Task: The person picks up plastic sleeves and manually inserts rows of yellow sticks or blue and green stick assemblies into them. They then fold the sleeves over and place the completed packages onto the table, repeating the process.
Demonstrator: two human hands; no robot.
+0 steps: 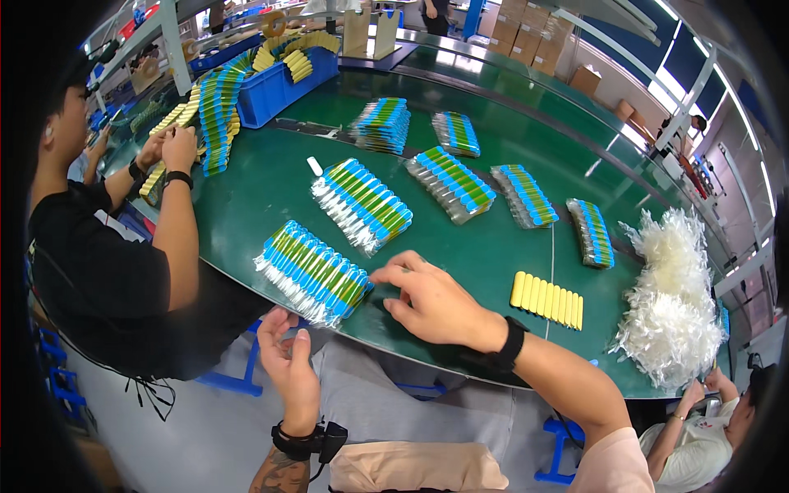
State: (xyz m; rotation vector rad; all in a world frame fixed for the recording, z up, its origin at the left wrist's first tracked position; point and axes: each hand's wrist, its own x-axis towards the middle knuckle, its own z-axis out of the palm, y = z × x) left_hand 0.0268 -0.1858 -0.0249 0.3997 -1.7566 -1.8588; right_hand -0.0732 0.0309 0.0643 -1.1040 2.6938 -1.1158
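Note:
A row of blue-and-green strips in clear plastic sleeves lies near the table's front edge. At its right end is my right hand, palm down with its fingers apart; the index fingertip is at the last strip, and I cannot tell if it presses on it. Just below the edge, my left hand is turned up, fingers loosely curled and apart, holding nothing. Behind the near row lies a second sleeved row. Right of my right hand sits a short row of yellow strips.
More sleeved bundles stand farther back on the green table. A pile of clear plastic sleeves is at the right. A blue bin with yellow strips stands at the back left. Co-workers sit at left and lower right.

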